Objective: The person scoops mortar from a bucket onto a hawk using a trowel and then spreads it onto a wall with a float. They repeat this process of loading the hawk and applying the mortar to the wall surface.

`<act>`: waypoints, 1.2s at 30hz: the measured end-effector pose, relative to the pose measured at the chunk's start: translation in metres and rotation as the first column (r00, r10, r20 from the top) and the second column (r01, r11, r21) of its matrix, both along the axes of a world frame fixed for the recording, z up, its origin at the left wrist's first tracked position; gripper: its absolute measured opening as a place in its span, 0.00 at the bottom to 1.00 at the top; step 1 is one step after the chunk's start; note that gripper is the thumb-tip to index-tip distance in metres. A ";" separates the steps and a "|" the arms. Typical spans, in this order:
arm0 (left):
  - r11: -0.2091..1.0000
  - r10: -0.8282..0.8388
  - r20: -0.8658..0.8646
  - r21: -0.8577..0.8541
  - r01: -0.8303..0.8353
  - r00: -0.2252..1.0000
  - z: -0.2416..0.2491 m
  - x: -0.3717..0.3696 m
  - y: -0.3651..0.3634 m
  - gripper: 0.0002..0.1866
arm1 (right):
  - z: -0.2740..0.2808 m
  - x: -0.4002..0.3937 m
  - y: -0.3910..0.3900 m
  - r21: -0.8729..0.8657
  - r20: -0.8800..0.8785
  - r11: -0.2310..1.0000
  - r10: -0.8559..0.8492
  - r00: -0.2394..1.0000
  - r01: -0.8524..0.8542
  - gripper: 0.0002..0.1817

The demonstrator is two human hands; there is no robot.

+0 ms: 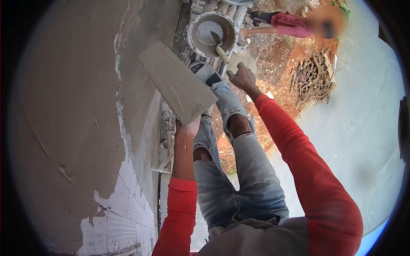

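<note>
My left hand (189, 128) grips the near end of a rectangular mortar board (177, 81), whose upper face is smeared with wet grey mortar. Most of those fingers are hidden beneath it. Above my knees, my right hand (242, 77) reaches forward, empty, with thumb and forefinger apart. Just beyond its fingertips is the pale handle of a trowel (221, 53); a small gap shows between them. The trowel's blade rests inside a round bucket (193, 37) holding some wet mortar.
To my left rises a wall (72, 94), mostly covered in grey plaster, with bare white blocks (121, 217) low down. The bucket stands on scaffold poles (232, 10). Below, a person in a dark red shirt (292, 24) reaches toward the scaffold. Sticks (315, 77) lie piled on reddish ground.
</note>
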State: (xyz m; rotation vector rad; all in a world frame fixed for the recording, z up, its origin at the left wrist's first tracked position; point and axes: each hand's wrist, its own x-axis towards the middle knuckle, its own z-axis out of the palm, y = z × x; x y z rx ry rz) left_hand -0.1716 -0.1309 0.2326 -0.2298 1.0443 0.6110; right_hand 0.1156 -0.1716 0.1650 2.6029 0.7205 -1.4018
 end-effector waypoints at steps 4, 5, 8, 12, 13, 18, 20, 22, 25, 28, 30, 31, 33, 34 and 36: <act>0.504 -0.374 -0.653 0.453 0.735 0.659 -0.162 0.030 0.045 0.24 | -0.085 0.004 0.022 0.017 -0.018 0.998 0.068 0.998 -0.067 0.43; 0.501 -0.338 -0.634 0.505 0.703 0.696 -0.194 0.043 0.063 0.24 | -0.096 0.004 0.033 0.021 -0.051 0.997 0.077 0.996 -0.076 0.43; 0.681 -0.220 -0.476 0.550 0.483 0.852 -0.249 0.089 0.113 0.20 | -0.147 0.003 0.058 -0.060 0.097 0.993 0.111 0.989 -0.106 0.39; -0.203 -0.031 -0.999 0.049 0.978 0.043 -0.382 0.085 0.153 0.18 | -0.150 0.027 0.093 -0.051 0.078 0.965 0.262 0.962 -0.258 0.18; -0.362 0.087 -0.989 -0.143 0.921 -0.119 -0.370 0.092 0.157 0.19 | -0.147 0.034 0.088 -0.023 0.103 0.919 0.395 0.913 -0.395 0.17; 0.743 -0.380 -0.312 0.459 0.488 0.871 -0.307 0.139 0.149 0.19 | -0.117 0.081 0.068 0.025 0.400 0.664 0.679 0.616 -0.748 0.13; 0.305 -0.358 -0.681 0.562 0.769 0.639 -0.312 0.149 0.128 0.18 | -0.115 0.096 0.069 -0.051 0.563 0.551 0.705 0.432 -0.833 0.11; 0.160 -0.186 -0.774 0.584 0.796 0.606 -0.315 0.160 0.110 0.17 | -0.127 0.110 0.075 -0.117 0.676 0.445 0.691 0.256 -0.888 0.10; 0.304 -0.151 -0.665 0.672 0.675 0.731 -0.320 0.172 0.090 0.19 | -0.157 0.117 0.068 -0.110 0.631 0.516 0.697 0.342 -0.849 0.12; 0.429 -0.125 -0.633 0.660 0.617 0.764 -0.325 0.185 0.067 0.22 | -0.188 0.118 0.055 0.133 0.509 0.626 0.622 0.595 -0.768 0.10; 0.792 -0.066 -0.241 0.578 0.198 0.968 -0.313 0.195 0.069 0.18 | -0.189 0.117 0.048 0.141 0.409 0.702 0.601 0.687 -0.698 0.11; 0.877 0.017 -0.107 0.478 0.037 0.994 -0.311 0.197 0.070 0.16 | -0.190 0.119 0.045 0.140 0.360 0.736 0.585 0.726 -0.662 0.11; 0.895 0.054 -0.089 0.447 -0.008 0.995 -0.307 0.201 0.071 0.16 | -0.192 0.120 0.041 0.099 0.366 0.725 0.611 0.702 -0.682 0.11; 0.901 0.066 -0.086 0.434 -0.022 0.994 -0.308 0.202 0.071 0.16 | -0.188 0.118 0.040 0.077 0.366 0.722 0.621 0.693 -0.688 0.11; 0.907 0.063 -0.102 0.420 -0.014 0.993 -0.309 0.202 0.071 0.15 | -0.182 0.120 0.043 -0.034 0.163 0.716 0.692 0.703 -0.697 0.13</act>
